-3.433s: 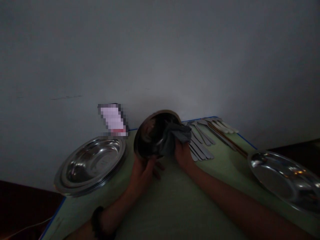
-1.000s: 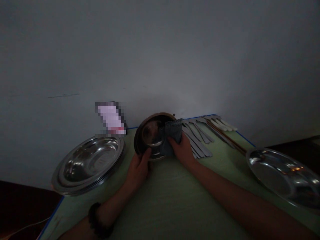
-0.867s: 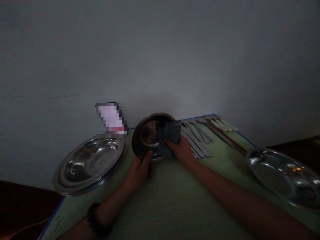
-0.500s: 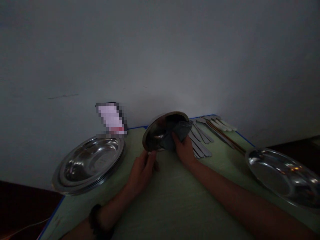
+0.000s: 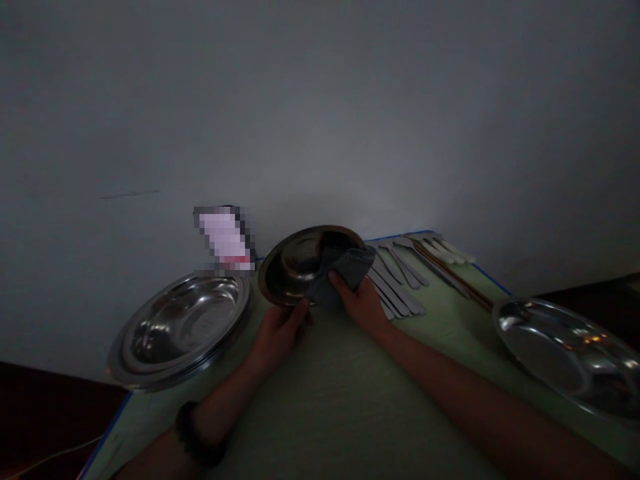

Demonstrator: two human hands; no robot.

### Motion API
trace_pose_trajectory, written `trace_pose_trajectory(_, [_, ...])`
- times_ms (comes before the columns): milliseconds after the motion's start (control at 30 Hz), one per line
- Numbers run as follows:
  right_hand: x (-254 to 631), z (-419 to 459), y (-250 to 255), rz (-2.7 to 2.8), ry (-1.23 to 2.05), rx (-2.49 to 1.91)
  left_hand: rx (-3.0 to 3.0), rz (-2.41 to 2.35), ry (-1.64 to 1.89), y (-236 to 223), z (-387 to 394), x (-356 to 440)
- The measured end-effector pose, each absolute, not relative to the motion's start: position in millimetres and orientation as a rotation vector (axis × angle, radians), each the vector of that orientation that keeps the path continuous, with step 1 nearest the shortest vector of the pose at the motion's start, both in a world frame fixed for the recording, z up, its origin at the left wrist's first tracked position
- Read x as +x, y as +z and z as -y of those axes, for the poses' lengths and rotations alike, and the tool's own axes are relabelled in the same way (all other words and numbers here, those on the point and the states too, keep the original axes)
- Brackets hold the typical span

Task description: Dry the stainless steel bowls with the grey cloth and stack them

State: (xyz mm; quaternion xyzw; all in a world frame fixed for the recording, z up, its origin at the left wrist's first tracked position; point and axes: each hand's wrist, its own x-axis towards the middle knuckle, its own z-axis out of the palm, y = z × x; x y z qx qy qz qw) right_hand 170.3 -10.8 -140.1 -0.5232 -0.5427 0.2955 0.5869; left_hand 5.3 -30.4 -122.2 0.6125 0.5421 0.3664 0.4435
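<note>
A shiny metal basin (image 5: 293, 263) is tilted toward me over the far part of the table. My left hand (image 5: 280, 330) grips its near rim, thumb on the edge and fingers beneath. At the basin's right side, my right hand (image 5: 363, 303) is closed on a grey cloth (image 5: 345, 273), which lies against the inner wall and over the rim. The thumb presses on the cloth; the other fingers of that hand are mostly hidden.
Stacked metal basins (image 5: 185, 327) stand at the left, before a pixelated phone-like object (image 5: 225, 237). Several metal utensils (image 5: 400, 293), brown chopsticks (image 5: 450, 270) and white-handled cutlery (image 5: 447, 251) lie at the back right. Another metal basin (image 5: 565, 353) sits at the right of the green table (image 5: 340, 413).
The held basin has shifted left and turned more toward me, both hands moving left with it. The cloth has slid lower along the basin's right side.
</note>
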Motion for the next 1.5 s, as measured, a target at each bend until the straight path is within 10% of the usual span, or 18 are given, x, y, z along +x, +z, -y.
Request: trace_pose_trajectory(1500, [169.6,9.7,-141.4,1.086,0.671,-1.214,1.082,-1.435,1.155,-120.4,35.9,10.7])
